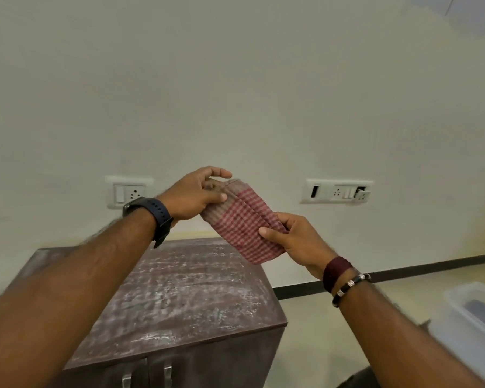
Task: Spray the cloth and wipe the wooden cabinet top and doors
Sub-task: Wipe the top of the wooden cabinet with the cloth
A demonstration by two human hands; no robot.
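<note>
A folded red-and-white checked cloth (pixel 242 221) is held up in the air over the back of the cabinet. My left hand (pixel 192 196) grips its upper end between thumb and fingers. My right hand (pixel 294 238) pinches its lower right edge. Below stands the dark wooden cabinet, its top (pixel 179 298) streaked with whitish marks. Two metal door handles (pixel 147 376) show at its front. No spray bottle is in view.
A pale wall rises behind the cabinet with a switch plate (pixel 128 193) on the left and a socket panel (pixel 338 191) on the right. A translucent plastic box (pixel 471 317) sits on the floor at the right. A black skirting runs along the wall base.
</note>
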